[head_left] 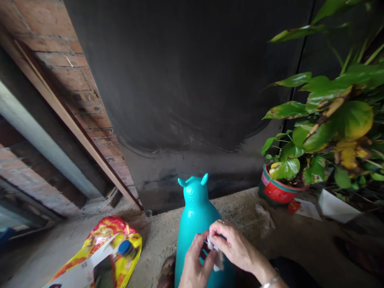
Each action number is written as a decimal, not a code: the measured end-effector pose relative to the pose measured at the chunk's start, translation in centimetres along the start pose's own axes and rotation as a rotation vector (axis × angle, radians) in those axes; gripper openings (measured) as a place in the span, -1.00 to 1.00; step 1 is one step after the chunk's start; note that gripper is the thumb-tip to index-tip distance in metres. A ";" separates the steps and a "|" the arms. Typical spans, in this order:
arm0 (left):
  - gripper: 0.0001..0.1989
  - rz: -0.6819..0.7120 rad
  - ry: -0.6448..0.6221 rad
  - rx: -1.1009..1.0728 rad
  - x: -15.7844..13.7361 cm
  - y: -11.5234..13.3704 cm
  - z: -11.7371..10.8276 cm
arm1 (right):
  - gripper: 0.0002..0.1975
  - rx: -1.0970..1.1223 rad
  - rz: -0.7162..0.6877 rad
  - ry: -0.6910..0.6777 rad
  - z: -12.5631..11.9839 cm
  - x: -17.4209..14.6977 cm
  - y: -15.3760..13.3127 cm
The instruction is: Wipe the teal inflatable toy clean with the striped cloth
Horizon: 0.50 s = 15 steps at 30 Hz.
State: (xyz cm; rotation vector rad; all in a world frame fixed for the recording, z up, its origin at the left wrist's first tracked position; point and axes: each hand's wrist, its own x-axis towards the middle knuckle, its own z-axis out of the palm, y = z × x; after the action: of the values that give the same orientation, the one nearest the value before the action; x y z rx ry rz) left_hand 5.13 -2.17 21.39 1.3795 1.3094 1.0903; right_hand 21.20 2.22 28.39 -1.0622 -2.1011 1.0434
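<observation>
A small crumpled white piece of cloth or tissue [218, 261] is pinched between my two hands. My left hand [196, 260] curls around its left side, while my right hand [232, 242] grips its upper edge with thumb and fingers together. Just beyond and beneath the hands stands a glossy turquoise inflated animal toy [192, 224] with a rounded head and two small ears or horns. Its lower part is hidden behind my hands. A bracelet circles my right wrist.
On the left floor lies a red and yellow plastic bag [114, 228] with a blue-capped container [125, 249] and an opened white box [76, 276]. A dark panel [192, 100] rises ahead. To the right are a leafy potted plant [279, 192] and a white planter [336, 208].
</observation>
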 end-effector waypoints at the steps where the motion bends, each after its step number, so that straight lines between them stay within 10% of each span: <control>1: -0.50 -0.008 -0.034 -0.010 0.0 -0.2 0.0 | -0.87 0.013 0.017 -0.019 0.1 0.0 0.1; 15: -0.69 0.009 0.043 0.062 -0.1 -0.8 -0.9 | -0.84 -0.103 0.072 0.017 -0.3 -0.4 2.2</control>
State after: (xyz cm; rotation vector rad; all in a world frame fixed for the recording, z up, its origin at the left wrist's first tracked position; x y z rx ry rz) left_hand 4.09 -2.19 20.81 1.4157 1.3790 1.0993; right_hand 22.52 2.84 26.63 -1.2008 -2.1367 0.9644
